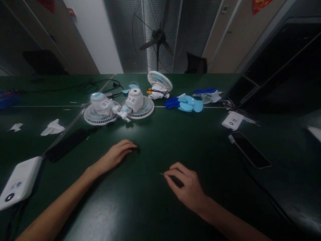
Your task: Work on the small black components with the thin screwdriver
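Note:
Between the thumb and fingertips of my right hand (187,185) is a small thin pale object (162,173), too small to identify. My left hand (119,154) rests on the green table (140,201), its fingers together and curved over the surface; a small dark spot shows at the fingertips, and what it is cannot be made out. Beyond my left hand lie two white fan heads (100,115) (141,108) with their grilles down. A third white fan (159,83) stands tilted behind them. Light-blue fan blades (190,103) lie to the right, beside blue gloves (171,102).
A white power bank (21,180) is at the left, near a dark pouch (66,145). Crumpled white paper (52,128) lies farther back. At the right are a phone (250,150), another white device (233,120) and a cable. A large black screen (281,67) stands at the back right.

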Available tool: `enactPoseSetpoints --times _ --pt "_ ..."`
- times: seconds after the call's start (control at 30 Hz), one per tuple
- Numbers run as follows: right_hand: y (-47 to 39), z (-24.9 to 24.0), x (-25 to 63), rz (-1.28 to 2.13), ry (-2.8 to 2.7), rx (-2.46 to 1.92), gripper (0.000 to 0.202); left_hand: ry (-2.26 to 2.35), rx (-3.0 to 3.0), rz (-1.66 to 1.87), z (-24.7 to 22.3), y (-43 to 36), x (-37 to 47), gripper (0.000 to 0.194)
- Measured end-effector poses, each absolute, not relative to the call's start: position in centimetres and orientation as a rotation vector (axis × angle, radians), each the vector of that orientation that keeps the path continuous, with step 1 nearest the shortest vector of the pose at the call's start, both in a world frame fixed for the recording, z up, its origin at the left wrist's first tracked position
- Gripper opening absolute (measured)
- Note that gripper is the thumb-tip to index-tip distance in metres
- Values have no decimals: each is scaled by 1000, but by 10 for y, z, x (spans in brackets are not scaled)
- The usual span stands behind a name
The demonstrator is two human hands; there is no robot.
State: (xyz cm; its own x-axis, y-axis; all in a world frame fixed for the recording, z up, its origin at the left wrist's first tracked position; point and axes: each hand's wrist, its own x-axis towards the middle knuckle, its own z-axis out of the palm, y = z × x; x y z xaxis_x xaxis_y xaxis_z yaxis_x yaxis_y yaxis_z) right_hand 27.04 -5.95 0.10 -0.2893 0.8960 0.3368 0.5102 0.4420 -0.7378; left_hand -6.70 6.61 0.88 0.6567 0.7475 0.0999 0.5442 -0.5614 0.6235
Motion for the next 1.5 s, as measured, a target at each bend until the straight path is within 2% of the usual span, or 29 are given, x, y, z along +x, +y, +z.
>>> enactPoseSetpoints --times 0.17,0.4,0.63,0.8,0.9,0.97,1.1,1.3,1.5 --pt "-60 -4 273 655 -1909 -1185 13 1421 2319 559 -9 116 -128 42" --pt "-60 -2 272 711 -1881 -1193 15 1542 2342 552 -19 130 -180 58" --pt "-59 -2 271 727 -1872 -1198 14 1619 2096 957 -16 134 -161 64" --pt "-59 -3 271 714 -1877 -1187 14 1648 2206 889 -12 127 -135 57" --pt "-60 -2 271 727 -1886 -1187 14 1783 2234 953 -8 118 -144 49" --pt "-60 -2 271 737 -1884 -1185 14 1832 2275 858 -7 115 -154 47" --pt "-59 -3 271 717 -1880 -1173 14 1838 2344 621 -10 118 -164 51" --pt "-60 -4 270 708 -1886 -1184 14 1586 2446 598 -17 132 -153 56" --pt "-60 -1 270 725 -1883 -1173 15 1703 2407 540 -18 129 -161 56"
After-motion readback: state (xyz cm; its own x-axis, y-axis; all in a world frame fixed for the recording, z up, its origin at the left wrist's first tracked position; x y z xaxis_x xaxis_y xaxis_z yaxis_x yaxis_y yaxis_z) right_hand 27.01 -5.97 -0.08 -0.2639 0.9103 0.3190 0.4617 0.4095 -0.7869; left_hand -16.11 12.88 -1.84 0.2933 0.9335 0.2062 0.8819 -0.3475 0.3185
